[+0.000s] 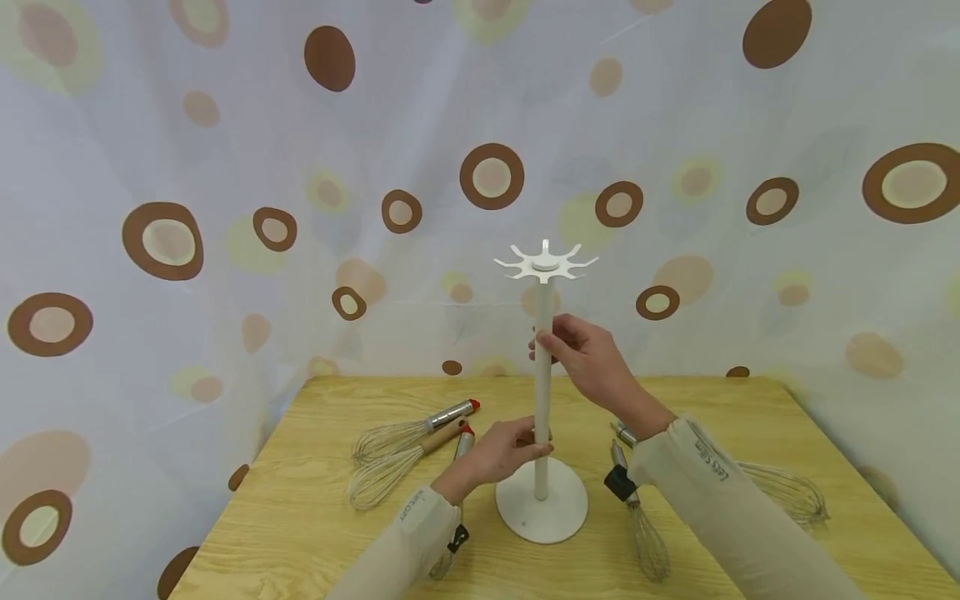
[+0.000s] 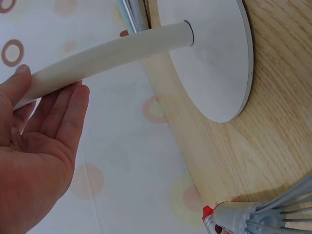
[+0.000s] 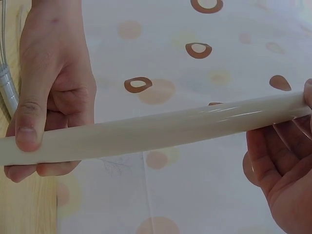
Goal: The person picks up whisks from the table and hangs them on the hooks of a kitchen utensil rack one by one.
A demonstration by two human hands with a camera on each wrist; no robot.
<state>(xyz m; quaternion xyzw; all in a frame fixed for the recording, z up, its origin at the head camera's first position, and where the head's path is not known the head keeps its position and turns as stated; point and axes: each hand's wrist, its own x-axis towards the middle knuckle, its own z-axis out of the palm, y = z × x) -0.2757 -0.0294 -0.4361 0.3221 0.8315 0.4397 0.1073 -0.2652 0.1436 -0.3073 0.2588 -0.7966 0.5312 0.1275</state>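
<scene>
A white stand [image 1: 542,392] rises upright from the table, with a round base [image 1: 540,521] and a star-shaped rack of several prongs [image 1: 546,265] on top. My left hand [image 1: 501,450] grips the pole low down, just above the base. Higher up, my right hand [image 1: 588,358] holds the same pole between thumb and fingers. In the left wrist view the left hand [image 2: 46,141] has its thumb on one side of the pole [image 2: 122,51] and its fingers on the other. Both hands touch the pole [image 3: 170,131] in the right wrist view.
Left on the wooden table [image 1: 300,500] lie a red-tipped whisk [image 1: 450,414], a wooden-handled whisk [image 1: 444,435] and another red-tipped whisk [image 1: 465,442], partly behind my left arm. To the right are a whisk [image 1: 648,542] and a larger one [image 1: 787,492], partly under my sleeve. A patterned curtain [image 1: 420,108] hangs behind.
</scene>
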